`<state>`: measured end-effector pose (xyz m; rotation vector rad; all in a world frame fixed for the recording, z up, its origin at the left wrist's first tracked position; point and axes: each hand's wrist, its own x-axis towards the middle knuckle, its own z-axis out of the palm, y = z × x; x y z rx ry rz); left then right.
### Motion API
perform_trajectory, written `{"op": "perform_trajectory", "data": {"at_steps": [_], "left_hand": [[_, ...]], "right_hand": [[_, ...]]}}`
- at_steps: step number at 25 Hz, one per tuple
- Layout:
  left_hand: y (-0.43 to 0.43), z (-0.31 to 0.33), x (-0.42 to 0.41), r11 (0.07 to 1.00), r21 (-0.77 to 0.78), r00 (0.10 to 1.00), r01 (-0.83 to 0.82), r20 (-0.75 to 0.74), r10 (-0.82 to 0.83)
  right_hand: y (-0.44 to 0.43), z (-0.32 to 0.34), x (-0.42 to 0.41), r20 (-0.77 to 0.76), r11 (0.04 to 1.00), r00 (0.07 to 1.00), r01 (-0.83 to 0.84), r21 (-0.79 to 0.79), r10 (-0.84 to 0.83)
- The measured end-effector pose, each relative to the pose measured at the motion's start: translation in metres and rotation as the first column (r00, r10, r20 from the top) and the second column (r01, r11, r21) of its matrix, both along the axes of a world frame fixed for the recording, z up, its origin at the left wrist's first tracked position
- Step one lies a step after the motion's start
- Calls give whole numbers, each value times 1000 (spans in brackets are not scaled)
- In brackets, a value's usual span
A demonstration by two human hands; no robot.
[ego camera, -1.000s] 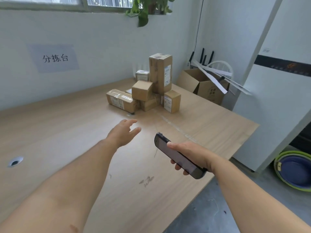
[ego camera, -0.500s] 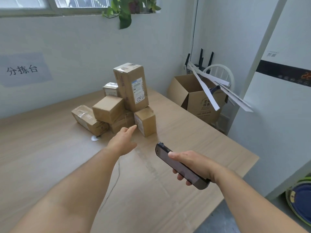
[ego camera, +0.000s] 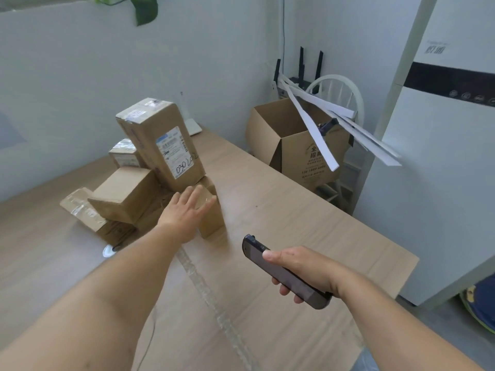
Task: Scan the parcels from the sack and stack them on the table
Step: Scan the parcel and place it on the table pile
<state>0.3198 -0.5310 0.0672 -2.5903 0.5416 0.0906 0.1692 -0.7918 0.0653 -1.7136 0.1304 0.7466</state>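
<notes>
Several cardboard parcels stand stacked on the wooden table [ego camera: 294, 223]. A tall parcel [ego camera: 160, 140] with a white label leans at the top of the pile. A cube-shaped parcel [ego camera: 124, 194] sits to its left, and a flat taped parcel [ego camera: 80, 210] lies lower left. My left hand [ego camera: 186, 210] reaches with straight fingers over a small parcel [ego camera: 214, 223] at the front of the pile. My right hand [ego camera: 302, 271] grips a dark handheld scanner [ego camera: 284, 274] above the table's right side.
An open cardboard box [ego camera: 292, 145] with long white strips [ego camera: 334, 121] stands past the table's right edge, in front of a white chair [ego camera: 337, 87]. A tall white cabinet [ego camera: 434, 170] is at the right. A round cable hole [ego camera: 108, 250] is in the tabletop.
My view has moved closer to the pile and turned right. My left hand has reached forward until it is over the small front parcel. My right hand still holds the scanner.
</notes>
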Motion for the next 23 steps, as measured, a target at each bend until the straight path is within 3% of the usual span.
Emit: {"op": "perform_trajectory", "data": {"at_steps": [3, 8, 12, 14, 16, 18, 20, 23], "left_hand": [[-10, -8, 38, 985, 135, 994, 104, -37, -100], [-7, -28, 62, 974, 210, 993, 80, -105, -59], [12, -23, 52, 1000, 12, 998, 18, -60, -17], [28, -15, 38, 976, -198, 995, -94, -49, 86], [48, -17, 19, 833, -454, 949, -316, -144, 282], [72, -30, -5, 473, -673, 814, -569, -381, 438], [95, -49, -32, 156, -727, 708, -669, -559, 431], [119, -67, -61, -53, -717, 660, -695, -665, 349]], "right_hand": [[2, -5, 24, -3, 1000, 1000, 25, 12, -25], [16, -15, 50, -24, 1000, 1000, 11, 2, -10], [27, -21, 54, -50, 999, 998, -33, -35, 31], [36, -22, 51, -60, 997, 996, -64, -39, 62], [47, -22, 47, -80, 995, 993, -94, -31, 91], [59, -23, 41, -121, 993, 986, -119, -21, 115], [72, -25, 34, -156, 988, 977, -154, -28, 148], [89, -27, 25, -185, 978, 963, -205, -33, 195]]}}
